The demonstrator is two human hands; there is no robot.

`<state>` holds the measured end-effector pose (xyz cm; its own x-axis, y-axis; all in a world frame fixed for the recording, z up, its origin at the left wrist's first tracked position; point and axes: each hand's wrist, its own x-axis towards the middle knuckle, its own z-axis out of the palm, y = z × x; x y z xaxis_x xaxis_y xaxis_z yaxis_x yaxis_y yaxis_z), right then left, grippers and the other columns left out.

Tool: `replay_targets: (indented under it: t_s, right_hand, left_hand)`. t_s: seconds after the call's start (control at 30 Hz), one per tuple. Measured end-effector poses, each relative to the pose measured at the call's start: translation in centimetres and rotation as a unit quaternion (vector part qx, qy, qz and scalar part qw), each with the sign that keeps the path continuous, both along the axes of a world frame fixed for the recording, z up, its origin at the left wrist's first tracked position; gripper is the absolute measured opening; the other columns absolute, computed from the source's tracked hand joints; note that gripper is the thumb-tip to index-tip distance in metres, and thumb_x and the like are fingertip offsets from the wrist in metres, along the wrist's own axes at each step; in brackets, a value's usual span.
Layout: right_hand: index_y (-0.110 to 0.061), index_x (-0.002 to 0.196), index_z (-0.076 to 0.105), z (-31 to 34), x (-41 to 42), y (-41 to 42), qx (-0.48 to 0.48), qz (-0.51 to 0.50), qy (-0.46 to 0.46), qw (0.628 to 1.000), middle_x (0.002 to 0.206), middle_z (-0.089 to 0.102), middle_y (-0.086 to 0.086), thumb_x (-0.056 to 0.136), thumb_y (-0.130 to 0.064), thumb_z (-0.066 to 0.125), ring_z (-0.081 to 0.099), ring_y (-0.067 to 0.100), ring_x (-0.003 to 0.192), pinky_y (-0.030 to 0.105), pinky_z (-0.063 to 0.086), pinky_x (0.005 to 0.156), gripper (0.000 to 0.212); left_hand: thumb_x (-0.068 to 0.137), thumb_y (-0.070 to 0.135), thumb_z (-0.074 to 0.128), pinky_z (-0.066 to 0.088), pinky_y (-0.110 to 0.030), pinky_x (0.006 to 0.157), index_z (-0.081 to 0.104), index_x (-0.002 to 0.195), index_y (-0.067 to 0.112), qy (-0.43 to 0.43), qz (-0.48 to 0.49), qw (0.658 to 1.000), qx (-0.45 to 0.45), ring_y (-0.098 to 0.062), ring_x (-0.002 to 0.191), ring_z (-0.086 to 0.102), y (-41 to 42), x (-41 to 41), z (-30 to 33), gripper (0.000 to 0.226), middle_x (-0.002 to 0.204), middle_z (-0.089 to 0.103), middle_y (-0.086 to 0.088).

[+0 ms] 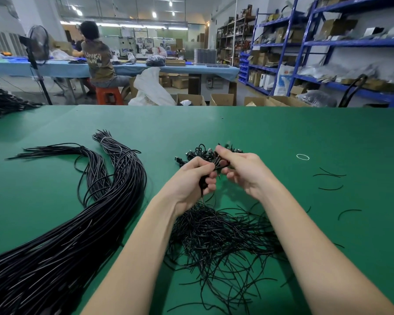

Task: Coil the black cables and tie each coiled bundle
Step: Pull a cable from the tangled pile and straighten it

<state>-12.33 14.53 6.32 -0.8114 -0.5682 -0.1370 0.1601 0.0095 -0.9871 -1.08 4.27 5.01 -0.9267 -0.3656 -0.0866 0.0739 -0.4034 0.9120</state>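
My left hand (192,178) grips a coiled black cable bundle (204,184) above the green table (237,133). My right hand (239,169) pinches a thin black tie at the top of that bundle. Just behind the hands lies a small heap of coiled cables with plugs (200,153). A loose pile of thin black ties (218,237) spreads under my forearms. A thick sheaf of long black cables (77,223) runs from the lower left toward the table's middle, bound near its far end by a white band (106,139).
A white rubber band (303,157) and several stray ties (330,175) lie to the right. More black cables (2,101) are stacked at the far left edge. Beyond the table a person sits on an orange stool (108,94); blue shelving (328,46) stands on the right.
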Motion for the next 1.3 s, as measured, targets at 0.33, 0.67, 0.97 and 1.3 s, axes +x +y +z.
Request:
replay_targets:
  t_s: [0.33,0.67,0.97,1.3]
  right_hand:
    - [-0.028,0.079,0.079,-1.6,3.7,2.9,0.447,0.151,0.282,0.835,0.084,0.073,-0.01,0.075,-0.046,0.087,0.065,0.006,0.079,0.025,0.049,0.071,0.02]
    - [-0.024,0.094,0.074,-0.3,2.8,4.0,0.019,-0.004,0.185,0.983,0.076,0.078,-0.006,0.096,-0.026,0.071,0.07,0.008,0.065,0.018,0.052,0.055,0.004]
    - [-0.029,0.082,0.074,-2.6,4.2,1.3,-0.006,-0.112,0.308,0.945,0.067,0.074,-0.014,0.089,-0.021,0.078,0.068,0.003,0.055,0.015,0.052,0.059,0.011]
    - [-0.031,0.082,0.074,-3.4,4.9,0.8,0.05,-0.151,0.408,0.899,0.067,0.07,-0.024,0.087,-0.028,0.076,0.066,0.001,0.059,0.032,0.06,0.064,0.006]
  left_hand:
    - [0.095,0.002,0.061,0.06,-0.023,0.06,0.06,0.09,0.005,0.014,0.117,0.983,0.139,-0.01,0.06,0.066,-1.4,0.1,-0.6,0.006,0.07,0.071,-0.007]
    - [0.095,0.004,0.062,0.058,-0.02,0.064,0.063,0.092,0.004,0.04,0.131,0.986,0.096,-0.009,0.062,0.067,-1.3,0.0,-1.1,0.003,0.071,0.072,-0.005]
    - [0.094,0.004,0.065,0.058,-0.023,0.068,0.063,0.09,0.003,0.043,0.121,0.991,-0.043,-0.014,0.068,0.07,-0.1,-0.4,-1.5,0.005,0.076,0.074,-0.01]
    - [0.092,0.006,0.069,0.06,-0.029,0.08,0.066,0.089,0.005,0.041,0.145,0.984,-0.091,-0.019,0.074,0.068,0.0,-0.5,-1.7,0.004,0.08,0.073,-0.014]
